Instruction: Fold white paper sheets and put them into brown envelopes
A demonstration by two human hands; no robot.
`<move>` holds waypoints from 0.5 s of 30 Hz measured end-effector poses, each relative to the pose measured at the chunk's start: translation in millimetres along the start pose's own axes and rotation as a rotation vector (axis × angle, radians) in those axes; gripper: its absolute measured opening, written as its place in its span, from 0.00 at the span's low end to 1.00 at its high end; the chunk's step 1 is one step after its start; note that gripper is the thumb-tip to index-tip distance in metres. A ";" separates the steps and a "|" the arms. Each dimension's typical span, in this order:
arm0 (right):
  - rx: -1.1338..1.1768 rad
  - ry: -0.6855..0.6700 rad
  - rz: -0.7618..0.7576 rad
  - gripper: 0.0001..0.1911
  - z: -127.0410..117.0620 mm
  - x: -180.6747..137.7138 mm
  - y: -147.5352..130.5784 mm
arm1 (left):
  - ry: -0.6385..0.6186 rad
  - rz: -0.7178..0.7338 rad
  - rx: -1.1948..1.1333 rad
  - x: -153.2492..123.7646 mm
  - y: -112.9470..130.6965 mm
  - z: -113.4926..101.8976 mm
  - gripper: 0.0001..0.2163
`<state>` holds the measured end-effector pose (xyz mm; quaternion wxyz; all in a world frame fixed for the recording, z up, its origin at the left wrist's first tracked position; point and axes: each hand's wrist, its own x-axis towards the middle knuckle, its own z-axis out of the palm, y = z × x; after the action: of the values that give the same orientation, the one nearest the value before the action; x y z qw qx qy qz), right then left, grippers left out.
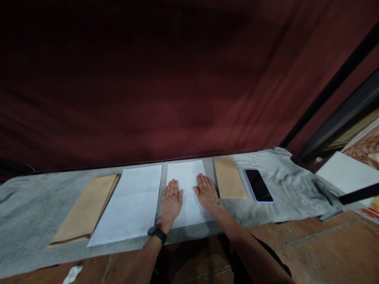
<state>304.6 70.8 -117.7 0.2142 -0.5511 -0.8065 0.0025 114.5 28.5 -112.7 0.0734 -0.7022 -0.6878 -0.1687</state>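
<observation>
Both palms lie flat on a narrow white sheet of paper (188,211) on the grey cloth. My left hand (171,201), with a dark watch on its wrist, covers part of the sheet's left edge, fingers stretched out. On its right side rests my right hand (206,191), fingers extended and thumb turned inward. A wider stack of white paper (130,201) lies to the left of my left hand. Just right of my right hand is a brown envelope (229,177). Neither hand grips anything.
A pile of brown envelopes (85,207) lies at the left. A phone (258,185) in a pale purple case sits on the grey cloth (29,221) at the right. Dark red fabric (177,98) hangs behind. A white board (349,173) stands far right, and a crumpled tissue (72,273) lies on the tiled floor.
</observation>
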 end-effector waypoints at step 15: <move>0.124 -0.036 -0.202 0.29 -21.6 -69.1 -25.9 | -0.021 0.129 0.072 -81.0 37.5 -24.4 0.26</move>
<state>310.0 -5.9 -115.5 0.2323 -0.4525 -0.8600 0.0406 148.6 -57.5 -112.5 0.1023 -0.7437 -0.6474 -0.1315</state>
